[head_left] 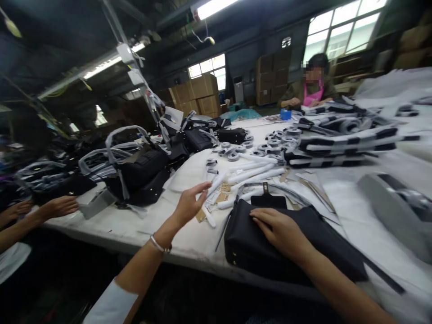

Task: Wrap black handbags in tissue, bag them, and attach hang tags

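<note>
My right hand (pixel 278 231) lies flat, fingers spread, on a black handbag (pixel 303 245) at the near edge of the white table (pixel 141 225). My left hand (pixel 191 204), with a bracelet on the wrist, reaches forward and pinches the end of a white paper-wrapped strap (pixel 216 184). More white wrapped straps (pixel 253 173) lie just beyond, next to tan card scraps.
Black bags with wrapped handles (pixel 141 171) pile up at the left. Tape rolls (pixel 273 141) and stacked black-and-white straps (pixel 340 139) sit farther back. Another person's hands (pixel 57 207) rest at the left edge; a person in pink (pixel 312 87) sits at the far end.
</note>
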The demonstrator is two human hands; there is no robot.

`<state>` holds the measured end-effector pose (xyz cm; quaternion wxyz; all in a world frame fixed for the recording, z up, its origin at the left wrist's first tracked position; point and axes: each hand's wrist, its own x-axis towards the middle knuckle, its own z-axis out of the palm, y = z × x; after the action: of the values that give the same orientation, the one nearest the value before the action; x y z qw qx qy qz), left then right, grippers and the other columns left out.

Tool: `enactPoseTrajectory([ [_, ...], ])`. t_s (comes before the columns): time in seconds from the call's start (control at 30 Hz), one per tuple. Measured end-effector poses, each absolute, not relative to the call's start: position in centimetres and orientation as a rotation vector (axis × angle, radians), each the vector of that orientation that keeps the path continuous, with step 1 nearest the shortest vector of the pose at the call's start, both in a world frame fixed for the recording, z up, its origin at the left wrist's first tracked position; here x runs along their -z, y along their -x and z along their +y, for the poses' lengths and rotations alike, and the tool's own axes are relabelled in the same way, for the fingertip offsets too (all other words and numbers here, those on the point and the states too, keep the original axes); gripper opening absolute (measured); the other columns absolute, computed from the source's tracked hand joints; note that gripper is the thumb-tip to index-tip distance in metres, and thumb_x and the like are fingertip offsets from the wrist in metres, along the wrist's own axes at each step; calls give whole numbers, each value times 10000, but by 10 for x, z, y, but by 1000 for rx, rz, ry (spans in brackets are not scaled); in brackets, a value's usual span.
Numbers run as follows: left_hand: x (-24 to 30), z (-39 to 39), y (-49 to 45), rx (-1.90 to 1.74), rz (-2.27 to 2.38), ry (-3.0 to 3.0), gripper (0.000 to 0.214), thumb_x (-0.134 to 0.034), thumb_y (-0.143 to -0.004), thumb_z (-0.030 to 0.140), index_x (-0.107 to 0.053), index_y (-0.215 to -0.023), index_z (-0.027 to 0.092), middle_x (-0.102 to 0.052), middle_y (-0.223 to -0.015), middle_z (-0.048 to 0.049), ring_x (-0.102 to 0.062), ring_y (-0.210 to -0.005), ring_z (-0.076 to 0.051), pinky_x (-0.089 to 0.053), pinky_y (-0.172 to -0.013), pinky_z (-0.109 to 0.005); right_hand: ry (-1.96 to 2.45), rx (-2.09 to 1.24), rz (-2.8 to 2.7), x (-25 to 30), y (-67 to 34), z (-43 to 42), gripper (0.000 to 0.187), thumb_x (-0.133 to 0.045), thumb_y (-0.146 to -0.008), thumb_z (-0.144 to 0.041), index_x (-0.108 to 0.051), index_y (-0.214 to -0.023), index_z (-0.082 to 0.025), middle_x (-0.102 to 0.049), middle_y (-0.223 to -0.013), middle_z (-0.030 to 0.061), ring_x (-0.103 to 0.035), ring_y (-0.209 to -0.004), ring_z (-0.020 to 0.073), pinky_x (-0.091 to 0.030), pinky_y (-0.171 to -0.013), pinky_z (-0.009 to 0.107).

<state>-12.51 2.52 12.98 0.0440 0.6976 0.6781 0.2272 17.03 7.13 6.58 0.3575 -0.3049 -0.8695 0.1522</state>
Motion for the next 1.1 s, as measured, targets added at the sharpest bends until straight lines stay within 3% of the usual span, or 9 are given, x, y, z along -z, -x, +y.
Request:
enactPoseTrajectory([
  [0.07, -129, 3, 70, -698, 1605, -2352, 418, -449, -1004, 426, -528, -1386, 274, -609, -1386, -23, -546, -1298, -196, -415, -1114, -335, 785, -385, -2300, -72, -170, 70, 258, -525, -935, -180, -729, -1090, -213, -739, -1118, 63, -699, -1021, 218, -573, -926, 364],
  [0.17, -119, -23, 18, -452, 1107, -2715, 799, -645, -833, 611, -383, -1493, 242, -425, -1544, -91, -399, -1418, -277, -321, -1176, -457, 791, -294, -2373, -84, -184, 65, 291, -522, -910, -113, -713, -1118, -184, -731, -1136, 85, -687, -1036, 218, -567, -909, 351],
  [0.33, -95, -28, 15, -298, 1197, -2928, 698, -674, -891, 372, -352, -1499, 254, -425, -1544, -85, -404, -1416, -262, -342, -1154, -473, 762, -42, -2522, -97, -241, 40, 305, -529, -975, -248, -641, -1252, -185, -690, -1245, 95, -639, -1144, 238, -454, -1070, 461],
  [0.43, -88, -24, 24, -363, 1225, -2981, 618, -652, -911, 345, -400, -1468, 253, -502, -1490, -77, -490, -1355, -249, -388, -1119, -467, 753, 93, -2652, -95, -272, 26, 557, -625, -924, -393, -489, -1431, -207, -559, -1430, 100, -517, -1314, 303, -347, -1141, 559],
  [0.53, -75, -23, 27, -465, 1214, -3086, 496, -545, -976, 263, -425, -1456, 253, -566, -1434, -50, -558, -1291, -226, -438, -1076, -438, 806, 205, -2713, -80, -284, 23, 708, -672, -885, -328, -366, -1516, -227, -447, -1523, 87, -407, -1397, 344, -327, -1139, 600],
  [0.67, -42, -27, 29, -593, 1188, -3186, 488, -408, -997, 122, -432, -1462, 267, -579, -1419, -15, -554, -1295, -210, -467, -1055, -400, 827, 219, -2699, -40, -283, 29, 611, -503, -919, -87, -417, -1488, -292, -495, -1489, 19, -442, -1379, 310, -416, -1085, 555],
  [0.77, -25, -35, 27, -563, 1283, -3087, 556, -409, -958, 75, -431, -1467, 299, -531, -1467, -11, -491, -1355, -218, -448, -1086, -416, 836, 96, -2661, -18, -285, 27, 653, -416, -892, -20, -423, -1485, -294, -490, -1492, 15, -435, -1389, 268, -394, -1112, 533],
  [0.93, -29, -46, 10, -389, 1433, -2843, 658, -555, -920, 214, -328, -1511, 394, -287, -1616, -53, -306, -1457, -341, -372, -1119, -558, 806, -87, -2694, -15, -292, 20, 626, -557, -920, -244, -371, -1513, -313, -394, -1554, 37, -360, -1434, 278, -328, -1159, 543],
  [1.1, -24, -42, -4, -477, 1473, -2787, 614, -539, -953, 423, -279, -1507, 471, -229, -1635, -70, -277, -1463, -377, -299, -1125, -624, 829, -142, -2677, -28, -291, 35, 433, -590, -931, -374, -579, -1364, -369, -593, -1391, 18, -565, -1276, 277, -490, -1048, 486],
])
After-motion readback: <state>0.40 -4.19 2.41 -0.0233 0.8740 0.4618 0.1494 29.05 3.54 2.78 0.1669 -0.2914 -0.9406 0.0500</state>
